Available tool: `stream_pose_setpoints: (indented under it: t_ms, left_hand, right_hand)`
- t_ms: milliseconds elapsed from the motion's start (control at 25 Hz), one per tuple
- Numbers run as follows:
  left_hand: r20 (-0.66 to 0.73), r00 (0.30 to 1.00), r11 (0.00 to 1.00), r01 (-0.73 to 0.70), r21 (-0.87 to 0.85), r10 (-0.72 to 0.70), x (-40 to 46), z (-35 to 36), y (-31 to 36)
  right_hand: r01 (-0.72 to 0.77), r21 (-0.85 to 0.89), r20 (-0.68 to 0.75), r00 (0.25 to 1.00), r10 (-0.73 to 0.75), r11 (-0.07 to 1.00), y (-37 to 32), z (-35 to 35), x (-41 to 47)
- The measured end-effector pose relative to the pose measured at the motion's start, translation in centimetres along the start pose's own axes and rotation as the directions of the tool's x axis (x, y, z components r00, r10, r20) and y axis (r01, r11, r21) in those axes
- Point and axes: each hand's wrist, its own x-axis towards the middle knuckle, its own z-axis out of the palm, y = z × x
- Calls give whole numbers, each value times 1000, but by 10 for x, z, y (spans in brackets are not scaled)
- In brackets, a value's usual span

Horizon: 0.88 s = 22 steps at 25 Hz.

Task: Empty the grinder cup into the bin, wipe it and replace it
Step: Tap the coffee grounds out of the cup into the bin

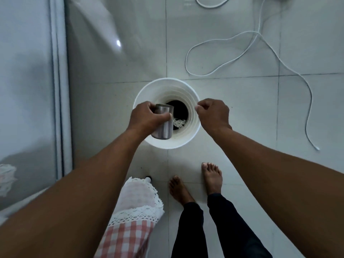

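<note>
A white round bin [186, 141] stands on the tiled floor below me, with dark grounds and some white specks at its bottom. My left hand [145, 118] grips a steel grinder cup [163, 127], held tilted over the bin's left side with its mouth facing the opening. My right hand [214, 113] hovers over the bin's right rim, closed in a loose fist; nothing shows in it.
A white cable [242, 53] loops across the floor behind and right of the bin. A glass panel and frame [59, 90] run along the left. A pink checked cloth with lace trim [137, 211] hangs at the bottom. My bare feet [195, 181] stand just before the bin.
</note>
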Motion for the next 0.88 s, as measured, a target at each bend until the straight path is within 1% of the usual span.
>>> stream_pose_setpoints:
  t_ms: [120, 240, 360, 520, 720, 880]
  left_hand:
    - [-39, 998, 996, -57, -71, 54, -37, -20, 9]
    - [-44, 984, 981, -175, -87, 171, -77, -39, 23]
    - [-88, 967, 960, -250, -123, 240, -122, -67, 35]
    - [-139, 943, 930, -324, -170, 303, -183, -115, 47]
    - [-256, 882, 860, -454, -232, 396, -272, -182, 50]
    - [-367, 840, 813, -510, -280, 401, -351, -228, 39]
  right_hand:
    - [100, 28, 83, 991, -102, 995, -24, -18, -37]
    - [221, 26, 141, 965, -222, 975, -46, -34, -76]
    - [359, 55, 142, 921, -363, 932, -72, -61, -121]
    - [512, 52, 169, 841, -513, 857, -112, -99, -183]
    - [618, 61, 202, 762, -616, 784, -170, -148, -262]
    - [681, 94, 253, 689, -679, 726, -215, -172, -333]
